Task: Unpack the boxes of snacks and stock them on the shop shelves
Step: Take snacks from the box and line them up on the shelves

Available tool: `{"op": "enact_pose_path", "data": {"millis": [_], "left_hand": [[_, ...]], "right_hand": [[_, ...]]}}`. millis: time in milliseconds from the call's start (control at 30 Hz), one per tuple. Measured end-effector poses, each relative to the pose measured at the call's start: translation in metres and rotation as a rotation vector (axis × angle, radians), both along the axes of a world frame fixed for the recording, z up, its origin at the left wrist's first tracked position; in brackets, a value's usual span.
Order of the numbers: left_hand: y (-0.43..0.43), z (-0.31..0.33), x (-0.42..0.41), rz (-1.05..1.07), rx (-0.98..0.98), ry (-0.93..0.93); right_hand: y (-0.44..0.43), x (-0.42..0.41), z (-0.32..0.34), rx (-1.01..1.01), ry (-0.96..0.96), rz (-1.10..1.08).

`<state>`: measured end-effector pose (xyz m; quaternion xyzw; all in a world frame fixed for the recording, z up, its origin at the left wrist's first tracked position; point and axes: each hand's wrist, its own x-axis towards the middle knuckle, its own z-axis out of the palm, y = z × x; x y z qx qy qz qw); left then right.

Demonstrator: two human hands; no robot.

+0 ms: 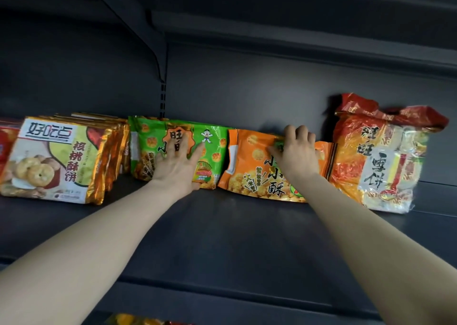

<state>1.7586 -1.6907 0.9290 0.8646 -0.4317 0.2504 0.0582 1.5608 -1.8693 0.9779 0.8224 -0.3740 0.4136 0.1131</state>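
Observation:
A green snack bag (210, 141) stands near the back of the dark shelf (222, 238). My left hand (176, 166) lies flat against its front with the fingers spread. To its right leans an orange snack bag (249, 168). My right hand (298, 151) holds that bag at its top edge, with the fingers curled over the top and the thumb on the front. Both arms reach up from below.
A row of walnut biscuit packs (57, 158) stands at the left. A large red and clear rice cracker bag (380, 158) stands at the right. The underside of another shelf (296, 27) hangs above. Yellow packets (133, 319) show on the shelf below.

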Motion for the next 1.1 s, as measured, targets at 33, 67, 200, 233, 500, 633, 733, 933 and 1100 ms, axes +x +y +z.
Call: {"op": "enact_pose_path", "data": {"millis": [33,67,200,233,500,633,733,933,1100], "left_hand": [[0.000,0.001,-0.001,0.001,0.003,0.006],[0.001,0.002,-0.003,0.002,0.005,0.013],[0.006,0.007,-0.011,0.000,0.011,0.038],[0.008,0.008,-0.013,-0.002,0.005,0.041],[0.050,0.025,-0.035,-0.039,-0.159,-0.065],[0.098,0.028,-0.040,-0.038,-0.229,-0.089],[0.148,0.023,-0.036,-0.015,-0.262,-0.099],[0.279,-0.001,-0.012,0.094,-0.287,-0.110],[0.412,-0.031,0.014,0.211,-0.262,-0.126]], "right_hand": [[0.002,0.000,-0.002,-0.003,0.034,0.006],[0.004,0.000,-0.005,-0.017,0.080,-0.004],[0.004,-0.002,-0.010,-0.047,0.187,-0.040],[0.004,-0.003,-0.009,-0.046,0.193,-0.042],[0.042,-0.004,0.005,-0.192,0.202,-0.021],[0.089,0.007,0.005,-0.258,0.211,0.089],[0.139,0.020,0.002,-0.301,0.207,0.172],[0.265,0.066,-0.023,-0.372,0.208,0.333],[0.385,0.116,-0.056,-0.367,0.245,0.477]]}}
